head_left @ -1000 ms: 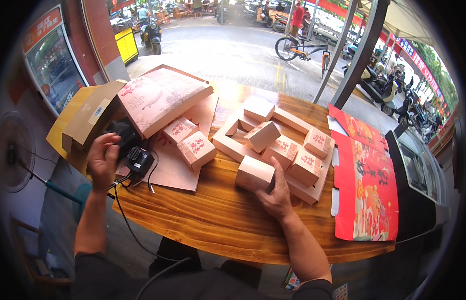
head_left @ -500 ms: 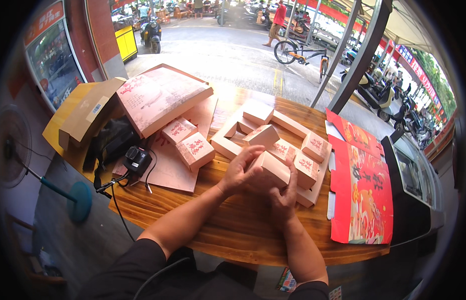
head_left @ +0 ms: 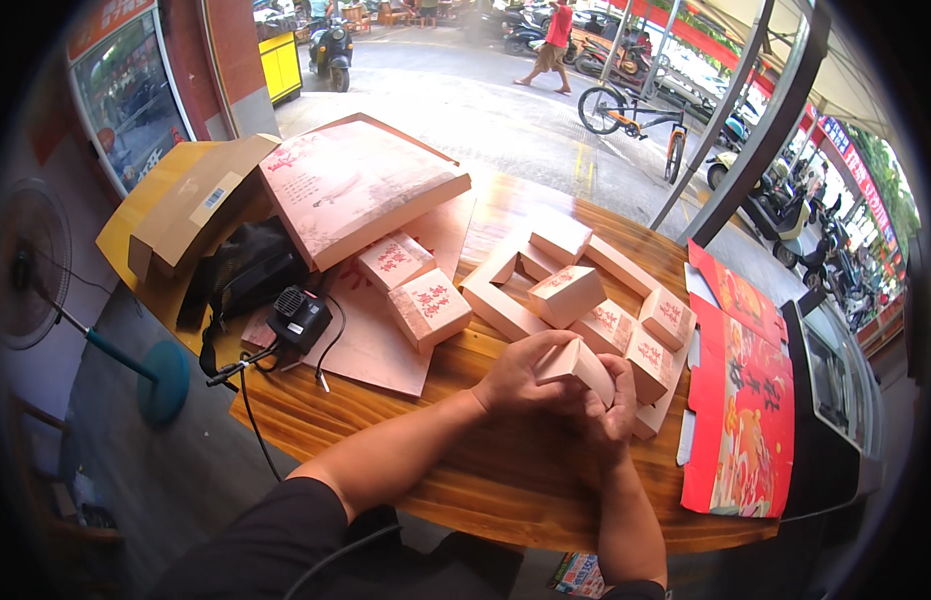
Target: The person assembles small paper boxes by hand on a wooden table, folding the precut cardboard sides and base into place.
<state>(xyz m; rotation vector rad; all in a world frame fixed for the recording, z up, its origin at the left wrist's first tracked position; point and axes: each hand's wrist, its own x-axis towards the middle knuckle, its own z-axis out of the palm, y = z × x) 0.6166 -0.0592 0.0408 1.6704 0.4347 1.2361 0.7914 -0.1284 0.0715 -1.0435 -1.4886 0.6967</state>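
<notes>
Sunlit street stretches beyond the far edge of the wooden counter, with a bicycle standing on it. Between my hands is a small pink carton, and working it well, I'd judge, means bracing it with my left hand while pressing evenly along the panel with my right hand; thin card like this would probably crease if I pinched one corner hard. My fingers are clamped on it from both sides. I hold it tilted above the right half of the counter, between the near edge and the shallow pink tray, close by the tray's near side. Its visible faces are plain and pale (no red lettering shows, unlike on the lettered cartons just beyond), and the panel towards my right looks slightly curved. Whether its flaps are tucked in, I cannot tell.
</notes>
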